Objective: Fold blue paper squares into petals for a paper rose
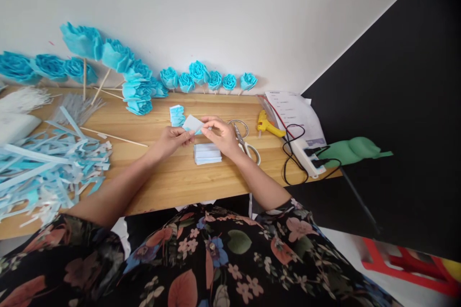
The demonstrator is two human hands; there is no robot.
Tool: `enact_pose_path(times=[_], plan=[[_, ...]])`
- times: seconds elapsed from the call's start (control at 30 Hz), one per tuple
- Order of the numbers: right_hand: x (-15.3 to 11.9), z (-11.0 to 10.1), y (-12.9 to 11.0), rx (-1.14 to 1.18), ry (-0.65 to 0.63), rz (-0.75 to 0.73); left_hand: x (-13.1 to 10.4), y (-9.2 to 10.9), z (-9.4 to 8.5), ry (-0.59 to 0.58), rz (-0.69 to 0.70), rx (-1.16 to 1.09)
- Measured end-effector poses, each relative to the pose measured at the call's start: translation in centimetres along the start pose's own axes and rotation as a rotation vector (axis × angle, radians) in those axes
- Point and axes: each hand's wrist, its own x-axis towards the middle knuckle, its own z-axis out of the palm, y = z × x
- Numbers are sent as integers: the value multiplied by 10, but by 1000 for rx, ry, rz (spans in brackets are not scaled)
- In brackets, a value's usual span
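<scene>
A small white and light blue piece [193, 123] is pinched between my two hands above the middle of the table. My left hand [175, 140] grips its lower left side. The fingers of my right hand [220, 133] close on its right side. Just below lies a stack of folded pale blue and white pieces [208, 154]. Behind my left hand are crinkled blue pieces [177, 115] on the wood. Scissors [245, 144] with pale handles rest beside my right hand, partly hidden by it.
Blue fabric flowers [199, 73] on sticks line the wall. Cut strips [54, 168] cover the table's left end. A thin stick [115, 137] lies nearby. To the right are a yellow glue gun [269, 124], a power strip [306, 158], cables, papers [293, 115] and a green object [355, 150].
</scene>
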Motion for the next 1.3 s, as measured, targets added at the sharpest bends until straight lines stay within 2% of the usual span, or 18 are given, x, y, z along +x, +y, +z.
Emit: enact_pose_path(times=[0.17, 0.27, 0.4, 0.53, 0.7, 1.0, 1.1, 1.3], plan=[[0, 2, 3, 96, -8, 176, 0, 2, 1, -8, 3, 12], [0, 2, 2, 101, 7, 189, 0, 1, 1, -8, -3, 44], [1, 3, 3, 213, -40, 218, 1, -2, 0, -3, -16, 65], [0, 3, 5, 199, -64, 214, 2, -3, 1, 9, -27, 61], [-2, 1, 0, 138, -97, 117, 2, -2, 1, 24, -27, 18], [-3, -4, -10, -125, -192, -157, 2, 1, -1, 78, -35, -180], [-3, -5, -10, -204, -215, -198, 3, 1, -1, 81, -56, -240], [0, -6, -10, -374, -182, -278, 1, 5, 0, 74, -102, -343]])
